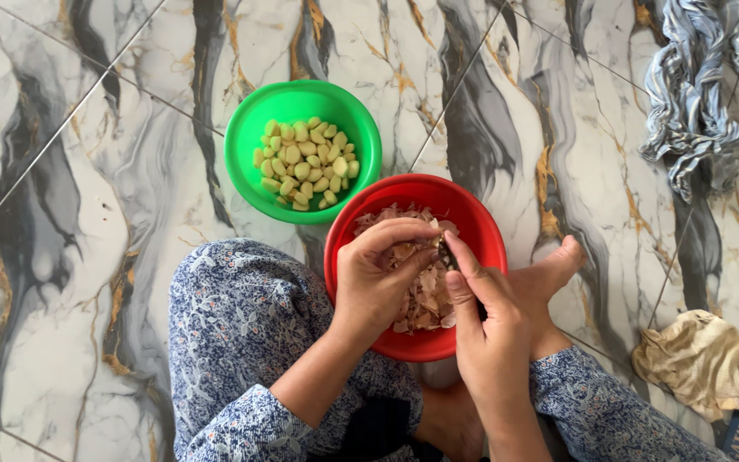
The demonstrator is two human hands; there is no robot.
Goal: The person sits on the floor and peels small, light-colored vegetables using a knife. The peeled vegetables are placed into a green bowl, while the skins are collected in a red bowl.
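Both hands meet over a red bowl (481, 224) of papery garlic skins (425, 295): the left hand (378, 278) curls round a small clove, barely visible, while the right hand (489, 329) pinches a dark blade against it. Peeled cloves (305, 162) fill a green bowl (245, 141) just beyond, nearer the left hand.

A red bowl (482, 229) full of papery garlic skins (425, 295) sits near centre; a small clove, mostly hidden, is pinched above it.
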